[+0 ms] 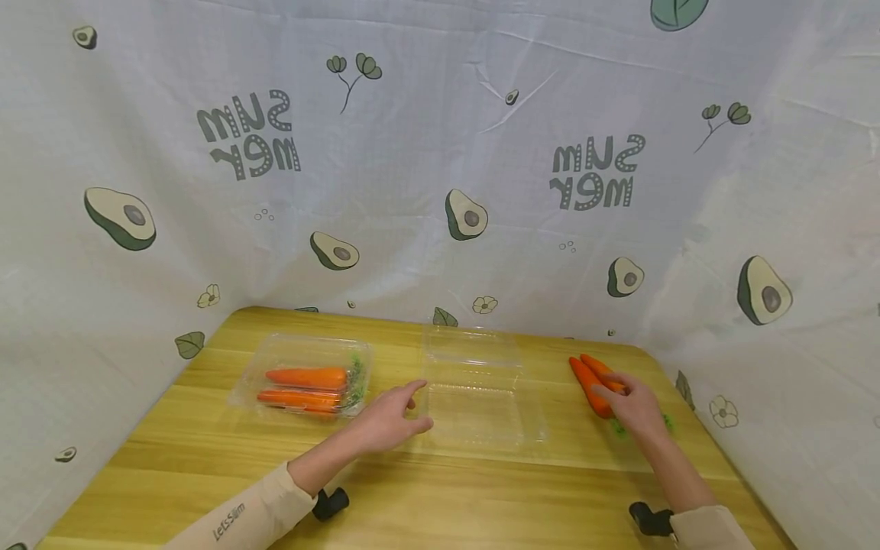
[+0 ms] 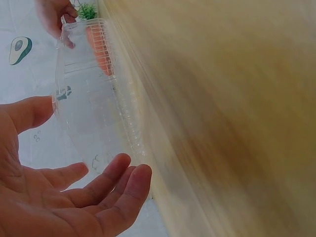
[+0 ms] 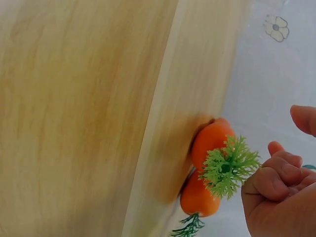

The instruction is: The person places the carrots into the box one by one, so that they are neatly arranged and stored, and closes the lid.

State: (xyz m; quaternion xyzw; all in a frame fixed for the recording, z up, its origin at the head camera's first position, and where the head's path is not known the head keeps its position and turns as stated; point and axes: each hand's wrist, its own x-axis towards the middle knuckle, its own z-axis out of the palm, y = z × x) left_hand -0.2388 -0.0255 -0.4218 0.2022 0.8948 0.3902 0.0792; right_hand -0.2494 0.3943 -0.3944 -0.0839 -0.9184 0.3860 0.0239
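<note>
Loose carrots point(image 1: 588, 386): two, lying together at the worktop's point(image 1: 467, 496) right.
My right hand point(image 1: 639, 412): over them, thumb apart from fingers; contact I cannot tell.
Clear box point(image 1: 474, 412): mid-worktop, lid point(image 1: 473, 350) open.
My left hand point(image 1: 386, 420): at its left edge, fingers spread.
Packed box point(image 1: 319, 347): further left, two carrots point(image 1: 309, 377) inside.

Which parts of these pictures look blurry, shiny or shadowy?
Head view: the middle clear box nearly melts into the table, pale glints marking its edges; left wrist view: the wood grain looks smeared and soft; right wrist view: the grain is soft too, with a dim shadow beside the carrots.
</note>
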